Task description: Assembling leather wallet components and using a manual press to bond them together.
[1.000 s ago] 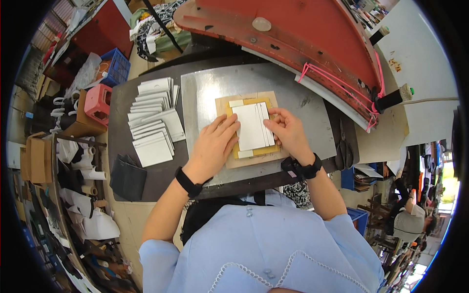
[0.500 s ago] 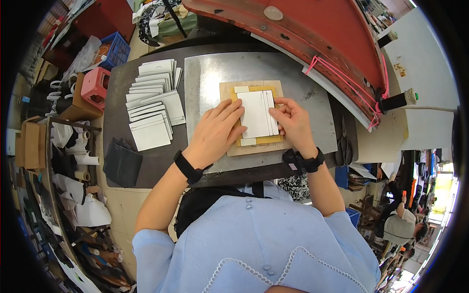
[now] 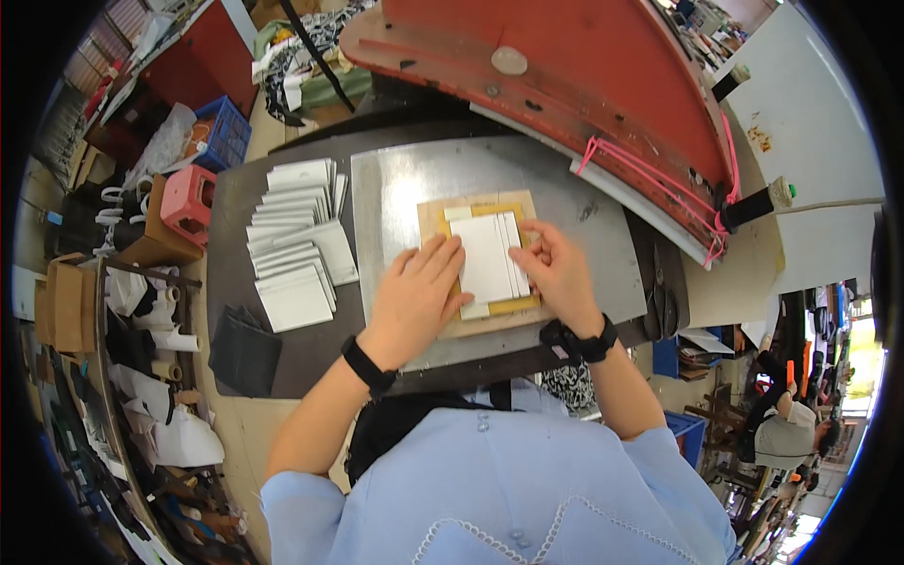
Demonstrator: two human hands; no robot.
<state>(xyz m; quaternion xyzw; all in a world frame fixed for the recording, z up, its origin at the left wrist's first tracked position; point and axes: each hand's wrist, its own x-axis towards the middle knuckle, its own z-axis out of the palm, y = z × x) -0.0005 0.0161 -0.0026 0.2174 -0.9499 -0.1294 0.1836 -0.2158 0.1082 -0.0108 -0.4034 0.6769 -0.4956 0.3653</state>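
Note:
A white rectangular piece (image 3: 482, 252) with dark lines along its right part lies on a yellow template (image 3: 513, 306). Beneath the template is a light wooden board (image 3: 430, 218), set on a grey metal plate (image 3: 379, 193). My left hand (image 3: 411, 299) rests flat, its fingertips along the left edge of the white piece. At the opposite edge, my right hand (image 3: 563, 275) has its fingers bent, with thumb and forefinger pinching at the piece's right side. Its lower fingers are partly hidden. A black band circles each wrist.
Fanned stacks of white pieces (image 3: 294, 299) lie on the dark table (image 3: 226, 254) at left, with black folded pieces (image 3: 243, 353) nearer me. A large red machine part (image 3: 556, 66) overhangs the far right. Scissors (image 3: 664, 306) lie at the right edge. Another person (image 3: 789, 433) is at far right.
The whole view has shifted, so the table and board appear lower. Both hands keep to the two sides of the white piece, with little movement against it.

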